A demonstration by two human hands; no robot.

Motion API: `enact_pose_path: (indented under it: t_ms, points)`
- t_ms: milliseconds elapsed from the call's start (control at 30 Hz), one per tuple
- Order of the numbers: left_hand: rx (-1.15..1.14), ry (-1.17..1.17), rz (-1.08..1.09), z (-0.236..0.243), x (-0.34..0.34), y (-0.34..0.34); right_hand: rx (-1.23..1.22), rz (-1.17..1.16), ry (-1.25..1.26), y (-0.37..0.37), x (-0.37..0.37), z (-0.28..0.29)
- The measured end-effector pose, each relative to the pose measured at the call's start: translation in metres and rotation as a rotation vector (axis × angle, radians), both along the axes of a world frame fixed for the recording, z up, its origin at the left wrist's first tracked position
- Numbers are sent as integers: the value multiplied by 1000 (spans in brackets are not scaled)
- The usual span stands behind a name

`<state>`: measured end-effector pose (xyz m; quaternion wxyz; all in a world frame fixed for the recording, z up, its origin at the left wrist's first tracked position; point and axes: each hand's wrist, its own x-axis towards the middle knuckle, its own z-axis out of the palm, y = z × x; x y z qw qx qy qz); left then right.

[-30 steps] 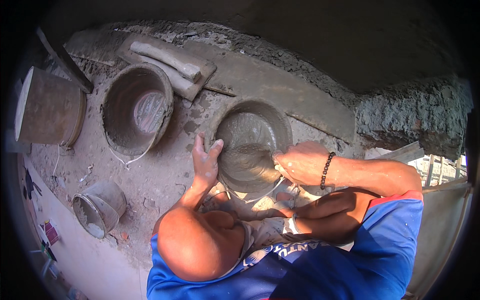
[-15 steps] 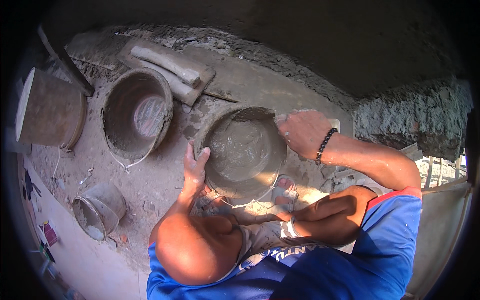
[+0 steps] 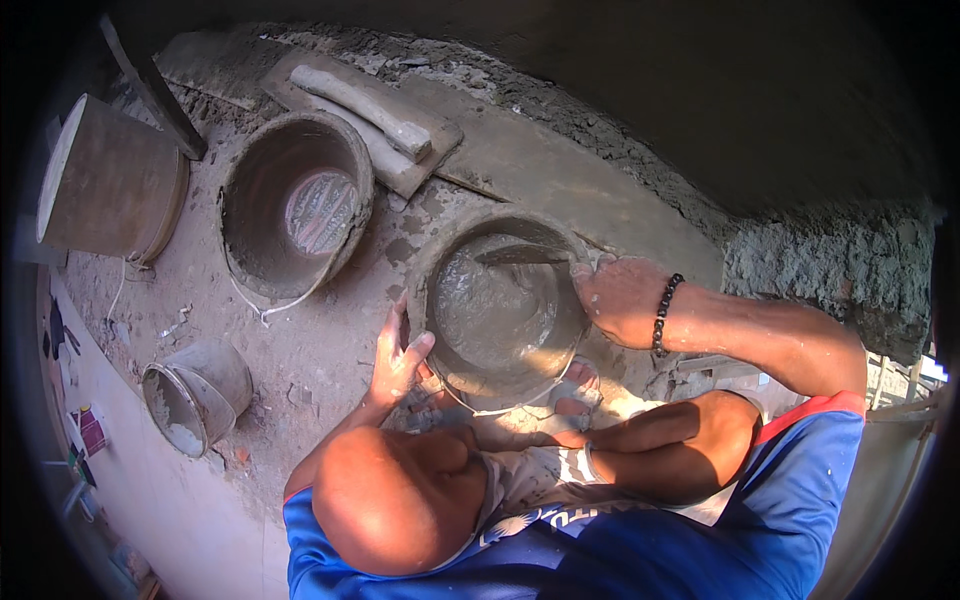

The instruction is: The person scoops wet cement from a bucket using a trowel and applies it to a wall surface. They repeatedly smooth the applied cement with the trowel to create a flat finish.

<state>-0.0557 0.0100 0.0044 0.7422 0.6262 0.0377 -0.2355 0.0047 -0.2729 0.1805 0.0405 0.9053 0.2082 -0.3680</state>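
Clasping a dark tool, the right hand occupies three o'clock of the central mortar bucket; the left hand, fingers spread, meets its edge at eight. A floor strip separates the ten-o'clock second bucket.

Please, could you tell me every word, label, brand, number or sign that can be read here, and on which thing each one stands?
I leave the wording uncopied and give only its place.
Blue shirt: white lettering, only partly in view, beside a white emblem.
Bucket left of the mortar bucket: pale markings inside its bottom, too blurred to read.
Magenta patch, far left: too small to read.
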Motion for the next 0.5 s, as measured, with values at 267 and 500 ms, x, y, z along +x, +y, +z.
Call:
enact_pose_path:
  t_ms: [267, 500]
  points:
    - [112, 28, -5, 3, -9, -27, -98, 170, 97, 35, 29, -68]
    - [-27, -31, 50, 17, -6, -53, 68, 414, 120, 34, -18, -62]
